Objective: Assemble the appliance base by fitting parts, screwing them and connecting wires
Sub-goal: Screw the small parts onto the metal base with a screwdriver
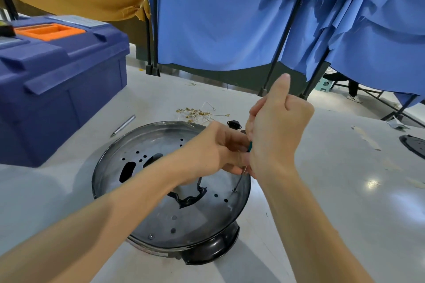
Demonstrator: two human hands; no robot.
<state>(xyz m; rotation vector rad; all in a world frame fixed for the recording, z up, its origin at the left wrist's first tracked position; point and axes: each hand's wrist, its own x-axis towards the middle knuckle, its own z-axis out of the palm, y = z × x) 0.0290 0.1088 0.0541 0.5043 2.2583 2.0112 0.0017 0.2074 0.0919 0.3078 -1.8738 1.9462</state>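
head view: right hand [276, 131] fisted around screwdriver [241, 177], tip set in screw [234, 190] near rim of appliance base [170, 190] on table [333, 190]; left hand [218, 151] pinched the shaft, likely steadying it upright.

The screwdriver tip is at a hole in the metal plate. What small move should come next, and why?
Probably turn the screwdriver with the right hand: its tip seems seated on a screw near the plate rim, while the left hand steadies the shaft.

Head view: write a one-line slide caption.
Both hands, right hand and left hand, steady a screwdriver on a screw in the metal base, toolbox at left.
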